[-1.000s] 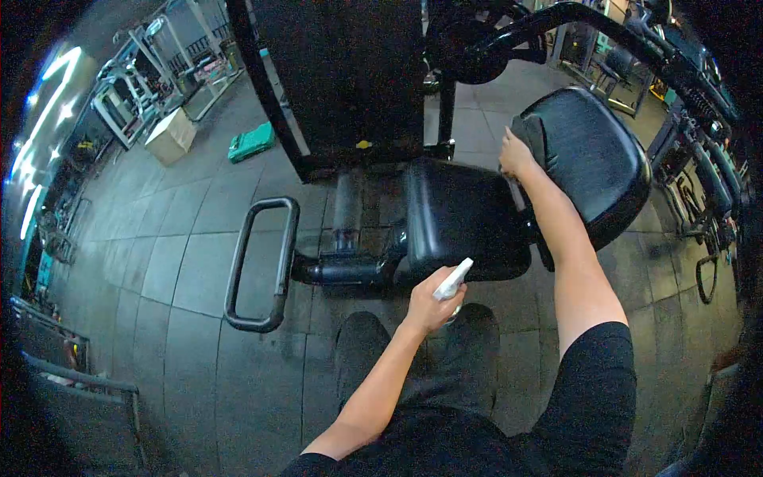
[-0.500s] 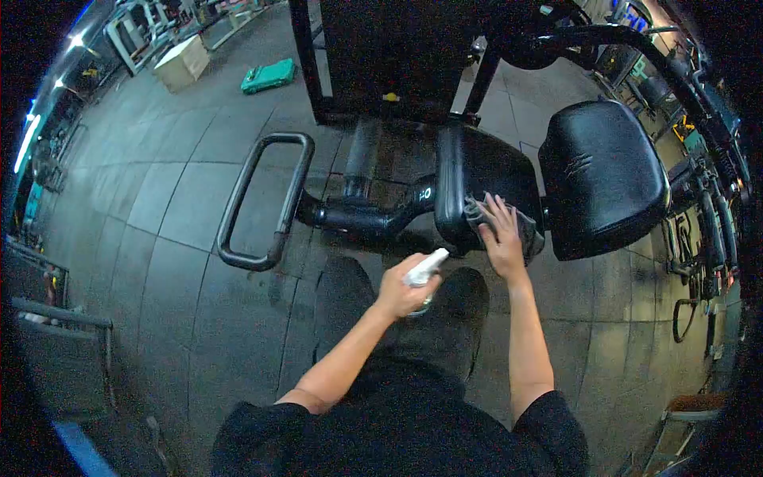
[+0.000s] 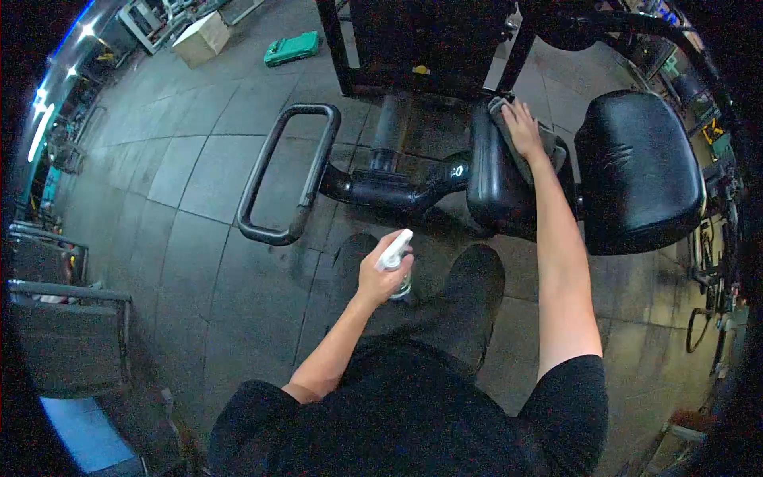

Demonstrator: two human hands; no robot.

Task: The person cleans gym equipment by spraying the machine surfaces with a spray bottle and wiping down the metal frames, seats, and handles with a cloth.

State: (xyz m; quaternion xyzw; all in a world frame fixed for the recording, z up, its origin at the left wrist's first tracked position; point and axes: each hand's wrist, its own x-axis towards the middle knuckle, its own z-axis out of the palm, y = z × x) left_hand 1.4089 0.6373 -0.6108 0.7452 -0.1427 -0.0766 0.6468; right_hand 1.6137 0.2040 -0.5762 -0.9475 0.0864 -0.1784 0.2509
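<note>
Right hand: I have it [image 3: 526, 135] out at the far part of the seat, palm down, fingers somewhat spread and pressing on the cloth.
Cloth: grey and dark [image 3: 518, 161], flat beneath the right hand on top of the seat pad; the hand hides part of it from me.
Left hand: my other one [image 3: 381, 274] is curled round the neck of the spray bottle, held in the air over the lap, well apart from the seat.
Spray bottle: its white trigger head [image 3: 395, 248] tilts up and away from me; the clear body mostly hides behind the fingers.
Seat pad: black and padded [image 3: 490, 183], ahead and to my right.
Backrest pad: black, creased on its face [image 3: 640, 179], just right of the seat pad.
Loop handle: black [image 3: 269, 236], on the left, joined to the machine's tube [image 3: 381, 192].
Floor: dark tiles [image 3: 183, 266], with a green bundle [image 3: 292, 49] and a pale box [image 3: 202, 40] further off.
</note>
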